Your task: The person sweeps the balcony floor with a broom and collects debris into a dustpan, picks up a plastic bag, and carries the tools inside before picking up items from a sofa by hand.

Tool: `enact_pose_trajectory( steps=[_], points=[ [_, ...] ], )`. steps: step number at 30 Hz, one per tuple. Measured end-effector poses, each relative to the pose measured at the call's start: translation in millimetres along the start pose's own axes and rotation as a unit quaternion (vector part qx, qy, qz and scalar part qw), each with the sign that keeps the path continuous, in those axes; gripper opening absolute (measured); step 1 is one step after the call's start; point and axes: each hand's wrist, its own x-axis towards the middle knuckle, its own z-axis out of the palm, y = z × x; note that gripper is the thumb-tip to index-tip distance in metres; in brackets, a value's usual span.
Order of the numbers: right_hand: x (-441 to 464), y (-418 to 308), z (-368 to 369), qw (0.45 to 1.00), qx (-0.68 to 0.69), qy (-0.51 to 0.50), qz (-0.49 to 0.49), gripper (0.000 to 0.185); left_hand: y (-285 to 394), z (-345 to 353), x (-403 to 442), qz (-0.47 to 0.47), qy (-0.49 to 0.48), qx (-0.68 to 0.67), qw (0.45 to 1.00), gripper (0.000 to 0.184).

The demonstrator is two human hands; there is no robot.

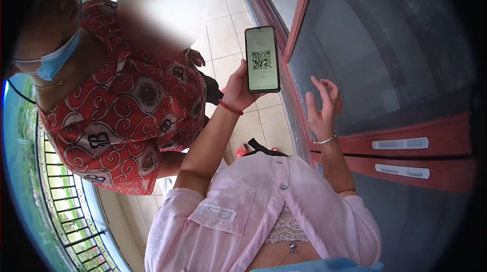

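A phone [263,59] displaying a square code [262,60] is noted just past 12 o'clock in the view. It is held in the left hand [240,91], thumb along its 9 o'clock edge; the remaining fingers are hidden. The right hand [323,112], at 3 o'clock, is unladen, fingers loosely parted. The phone is judged light, rigid, slick-faced and breakable; grip by the long edges is advised.

An open gap lies between the phone [262,76] in my left hand [239,91] and my right fingers [320,90]. A person [137,120] in a red top crowds my left; a red-framed dark panel [385,64] bars reaching farther right.
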Motion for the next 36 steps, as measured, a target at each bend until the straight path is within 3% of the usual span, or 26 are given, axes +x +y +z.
enact_pose_trajectory(
  steps=[2,7,10,11,14,21,30,35,36],
  points=[
    [-4.4,12.1,1.4,1.000,-0.008,0.005,0.000,0.036,18.2,-14.9,6.0,-0.001,-0.065,-0.103,0.992,0.061],
    [-5.5,3.4,5.7,1.000,0.013,0.026,-0.008,0.033,94.2,21.3,-21.7,0.071,-0.018,-0.101,0.992,0.065],
    [-7.2,11.5,11.0,0.998,0.035,0.039,-0.022,0.033,115.8,17.4,-24.5,0.073,-0.048,-0.078,0.993,0.067],
    [-6.9,17.1,12.4,0.998,0.042,0.038,-0.025,0.033,118.1,15.1,-25.6,0.076,-0.094,-0.069,0.990,0.065],
    [-5.8,19.7,24.1,0.996,0.063,0.048,-0.036,0.032,116.5,38.8,-32.6,0.163,-0.017,-0.088,0.983,0.061],
    [-18.6,41.9,35.2,0.994,0.106,0.031,-0.007,0.035,106.6,52.5,-28.2,0.192,-0.026,-0.094,0.977,0.061],
    [-30.7,53.2,26.1,0.984,0.175,0.040,-0.003,0.036,98.4,56.5,-13.4,0.214,-0.118,0.011,0.970,0.068],
    [-26.2,50.0,20.7,0.980,0.191,0.039,-0.032,0.038,106.5,63.2,2.9,0.234,-0.045,-0.069,0.969,0.070],
    [-24.0,46.4,17.6,0.978,0.203,0.035,-0.034,0.038,108.9,60.3,6.8,0.244,-0.088,-0.074,0.963,0.066]
  ],
)
